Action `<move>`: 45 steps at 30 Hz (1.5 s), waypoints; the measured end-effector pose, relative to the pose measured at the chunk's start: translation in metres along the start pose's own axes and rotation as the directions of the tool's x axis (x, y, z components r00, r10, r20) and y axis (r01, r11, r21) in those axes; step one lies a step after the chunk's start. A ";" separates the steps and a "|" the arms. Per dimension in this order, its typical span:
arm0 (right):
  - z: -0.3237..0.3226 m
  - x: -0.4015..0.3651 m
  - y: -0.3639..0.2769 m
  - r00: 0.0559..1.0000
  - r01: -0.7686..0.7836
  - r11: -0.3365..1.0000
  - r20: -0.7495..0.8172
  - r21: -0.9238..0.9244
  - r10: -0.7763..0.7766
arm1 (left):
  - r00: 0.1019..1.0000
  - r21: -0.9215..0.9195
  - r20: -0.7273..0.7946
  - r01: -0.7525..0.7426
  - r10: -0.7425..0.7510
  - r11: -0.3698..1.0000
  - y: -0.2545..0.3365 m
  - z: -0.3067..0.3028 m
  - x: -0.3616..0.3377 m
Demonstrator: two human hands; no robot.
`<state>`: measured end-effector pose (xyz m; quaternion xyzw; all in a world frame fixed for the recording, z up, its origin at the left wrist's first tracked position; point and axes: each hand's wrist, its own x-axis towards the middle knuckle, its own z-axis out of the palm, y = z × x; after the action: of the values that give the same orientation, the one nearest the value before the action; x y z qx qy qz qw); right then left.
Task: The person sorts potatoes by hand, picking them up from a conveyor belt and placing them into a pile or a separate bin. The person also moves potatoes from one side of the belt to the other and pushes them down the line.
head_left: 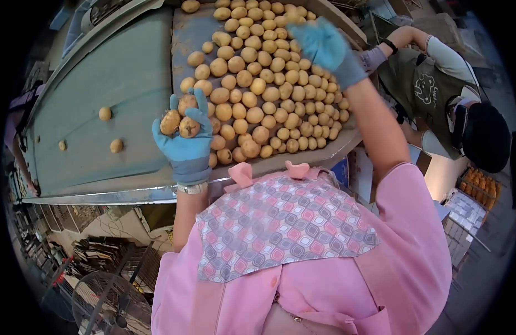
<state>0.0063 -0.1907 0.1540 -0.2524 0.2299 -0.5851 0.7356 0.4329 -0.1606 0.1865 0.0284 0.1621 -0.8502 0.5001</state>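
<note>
My left hand (186,152), in a blue-and-grey work glove, is palm up with its fingers curled around three potatoes (189,128). They look browner and more blemished than most of the others. Below and beside it lies a dense layer of yellow potatoes (253,115) on the sorting table (186,33). My right hand (323,49), gloved the same way, is over the far right part of the potatoes. Motion smears its fingers, so I cannot see whether anything is in them.
Left of the potatoes runs a green conveyor belt (124,61) carrying a few loose potatoes (117,146). A metal edge (118,195) borders the near side. A co-worker (436,95) stands at the right, another person (23,128) far left. A fan (110,304) stands lower left.
</note>
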 end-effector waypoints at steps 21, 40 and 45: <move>0.096 -0.139 0.158 0.892 0.435 -0.714 0.156 -0.549 0.424 | 0.999 0.086 -0.018 -0.044 0.045 0.995 -0.002 0.002 -0.004; 0.038 -0.018 0.035 0.933 0.007 0.946 -0.344 0.323 0.110 | 0.998 0.128 -0.056 0.000 0.007 0.992 -0.001 0.001 -0.005; 0.047 -0.012 -0.040 0.933 0.142 0.664 -0.124 -0.734 -0.336 | 0.996 0.064 -0.093 0.022 -0.016 0.998 0.008 -0.004 -0.004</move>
<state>0.0042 -0.1817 0.2161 -0.4704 0.4938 -0.5683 0.4603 0.4413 -0.1596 0.1814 0.0826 0.1577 -0.8575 0.4827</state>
